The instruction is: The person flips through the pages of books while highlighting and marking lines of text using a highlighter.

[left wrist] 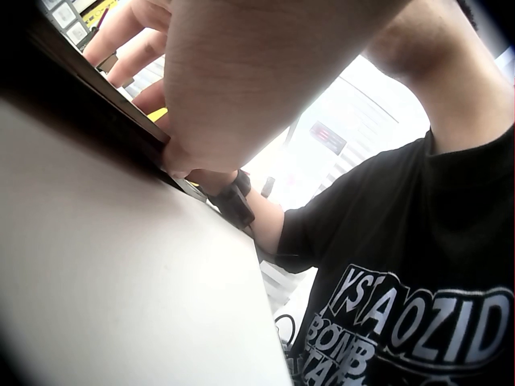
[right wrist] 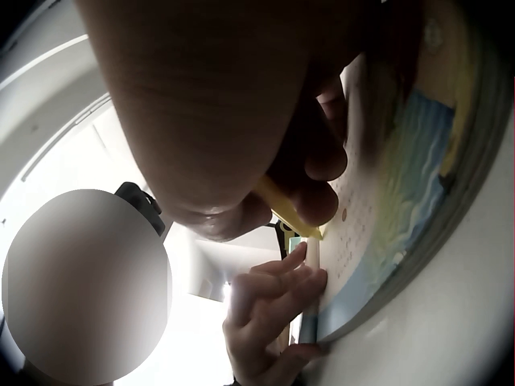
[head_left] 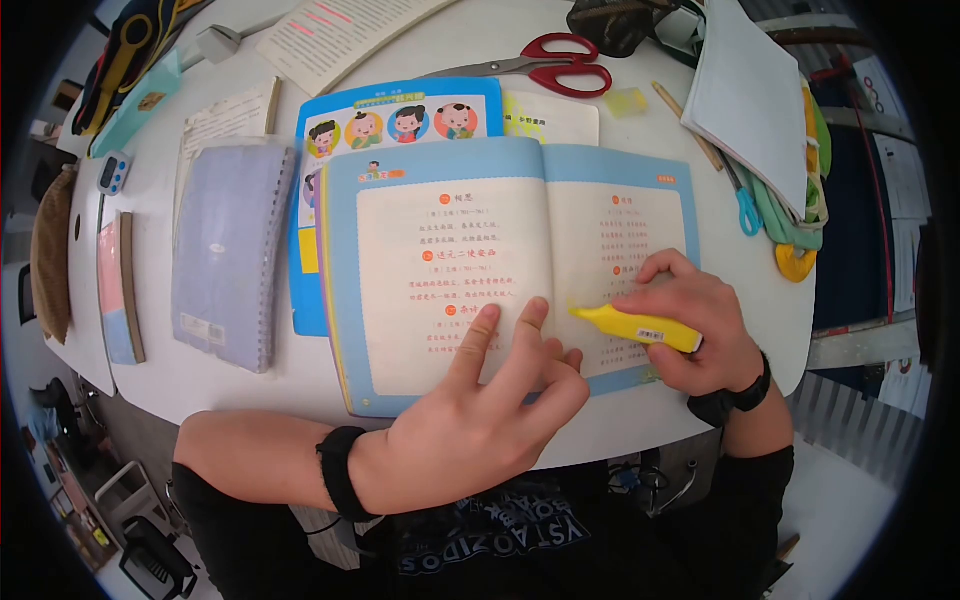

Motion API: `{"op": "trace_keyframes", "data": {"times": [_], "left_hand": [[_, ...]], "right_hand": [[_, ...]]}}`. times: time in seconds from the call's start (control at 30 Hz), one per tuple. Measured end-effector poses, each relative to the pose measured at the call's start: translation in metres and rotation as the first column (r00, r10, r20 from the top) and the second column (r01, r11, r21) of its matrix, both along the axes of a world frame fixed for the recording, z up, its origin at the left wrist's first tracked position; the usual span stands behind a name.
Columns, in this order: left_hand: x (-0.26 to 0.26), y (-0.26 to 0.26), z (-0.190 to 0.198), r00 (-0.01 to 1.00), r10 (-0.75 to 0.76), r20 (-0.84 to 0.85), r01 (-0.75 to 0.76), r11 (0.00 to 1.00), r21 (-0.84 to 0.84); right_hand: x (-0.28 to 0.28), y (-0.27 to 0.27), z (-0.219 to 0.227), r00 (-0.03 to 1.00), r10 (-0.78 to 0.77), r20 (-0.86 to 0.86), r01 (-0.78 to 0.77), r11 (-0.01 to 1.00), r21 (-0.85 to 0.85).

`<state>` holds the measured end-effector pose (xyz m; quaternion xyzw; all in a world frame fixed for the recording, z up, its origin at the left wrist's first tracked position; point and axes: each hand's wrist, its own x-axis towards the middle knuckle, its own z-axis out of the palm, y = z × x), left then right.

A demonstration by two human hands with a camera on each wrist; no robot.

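An open book (head_left: 450, 170) with blue page borders and printed verses lies on the table. The left hand (head_left: 490, 410) rests on its left page near the fold, index and middle fingers extended, the others bent. In the right hand (head_left: 700, 325) is a yellow highlighter (head_left: 635, 325), pinched between thumb and fingers. Its tip is at the right page beside the fold, by a small yellow mark. The right wrist view shows the highlighter (right wrist: 286, 211) under the right hand (right wrist: 241, 153), tip at the page, with the left hand (right wrist: 269, 318) beyond. In the left wrist view the left hand (left wrist: 141, 48) is partly cut off.
Under the open book lies a blue book (head_left: 400, 95). Left of it are a spiral notebook (head_left: 228, 255), a pink-blue pad (head_left: 120, 290) and a small timer (head_left: 114, 173). Red scissors (head_left: 570, 80) lie behind; white paper (head_left: 755, 110), a pencil (head_left: 680, 115) and pouches (head_left: 795, 262) are at right.
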<state>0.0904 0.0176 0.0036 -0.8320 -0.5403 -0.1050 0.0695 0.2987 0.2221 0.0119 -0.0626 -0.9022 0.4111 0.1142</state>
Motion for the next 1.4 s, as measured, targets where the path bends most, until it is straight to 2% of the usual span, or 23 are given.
{"op": "trace_keyframes", "data": {"times": [0.13, 0.2, 0.33, 0.4, 0.53, 0.6, 0.7, 0.73, 0.8, 0.93, 1.0, 1.13, 1.2, 1.23, 1.3, 1.4], "left_hand": [[-0.001, 0.001, 0.001, 1.0, -0.005, 0.0, 0.005, 1.0, -0.001], [-0.002, 0.001, 0.001, 1.0, -0.011, -0.01, 0.011, 1.0, 0.005], [-0.001, 0.001, 0.001, 1.0, -0.004, 0.006, 0.004, 1.0, -0.001], [-0.002, 0.001, 0.002, 1.0, -0.008, 0.002, 0.008, 1.0, -0.006], [-0.002, 0.001, 0.0, 1.0, -0.01, -0.002, 0.01, 1.0, 0.003], [-0.002, 0.002, 0.0, 1.0, -0.012, -0.009, 0.012, 1.0, 0.006], [-0.001, 0.001, 0.0, 1.0, -0.009, -0.01, 0.009, 1.0, -0.002], [-0.001, 0.001, 0.0, 1.0, -0.009, -0.009, 0.009, 1.0, -0.003], [-0.001, 0.001, 0.0, 1.0, -0.006, 0.0, 0.006, 1.0, 0.008], [-0.002, 0.002, -0.001, 1.0, -0.012, -0.008, 0.013, 1.0, 0.019], [-0.002, 0.002, -0.001, 1.0, -0.005, 0.008, 0.005, 1.0, 0.015], [-0.001, 0.002, -0.002, 1.0, -0.006, 0.008, 0.006, 1.0, 0.017], [-0.001, 0.003, -0.003, 1.0, -0.003, 0.011, 0.003, 0.999, 0.034], [-0.001, 0.003, -0.002, 1.0, -0.004, 0.012, 0.004, 1.0, 0.031], [0.0, 0.002, -0.001, 1.0, 0.003, 0.016, -0.003, 1.0, 0.014], [-0.001, 0.002, -0.001, 1.0, 0.001, 0.009, -0.001, 1.0, 0.011]], "right_hand": [[0.006, 0.002, -0.001, 0.999, 0.018, 0.04, -0.017, 1.0, -0.025], [0.004, -0.007, -0.002, 0.967, -0.235, 0.096, 0.244, 0.965, -0.096], [0.005, -0.005, -0.003, 0.971, -0.215, 0.105, 0.225, 0.969, -0.099], [0.005, -0.001, -0.001, 0.984, -0.139, 0.11, 0.14, 0.99, -0.003], [0.007, -0.002, -0.004, 0.987, -0.14, 0.078, 0.143, 0.989, -0.04], [0.006, -0.007, -0.004, 0.957, -0.26, 0.126, 0.268, 0.962, -0.056], [0.007, -0.007, -0.005, 0.949, -0.294, 0.113, 0.3, 0.953, -0.046], [0.008, -0.005, -0.004, 0.949, -0.294, 0.114, 0.301, 0.953, -0.047], [0.009, 0.0, -0.001, 0.976, -0.193, 0.1, 0.194, 0.981, -0.003], [0.006, -0.003, -0.005, 0.974, -0.202, 0.099, 0.21, 0.975, -0.075], [0.004, -0.003, -0.002, 0.977, -0.191, 0.098, 0.189, 0.982, 0.028], [0.005, -0.003, -0.001, 0.963, -0.243, 0.114, 0.245, 0.97, -0.002], [0.005, 0.001, -0.005, 0.992, -0.127, 0.024, 0.126, 0.991, 0.039], [0.005, -0.001, -0.004, 0.992, -0.127, 0.026, 0.126, 0.991, 0.036], [0.006, -0.005, 0.001, 0.963, -0.25, 0.096, 0.249, 0.968, 0.022], [0.007, 0.0, -0.003, 0.979, -0.191, 0.075, 0.194, 0.98, -0.034]]}}
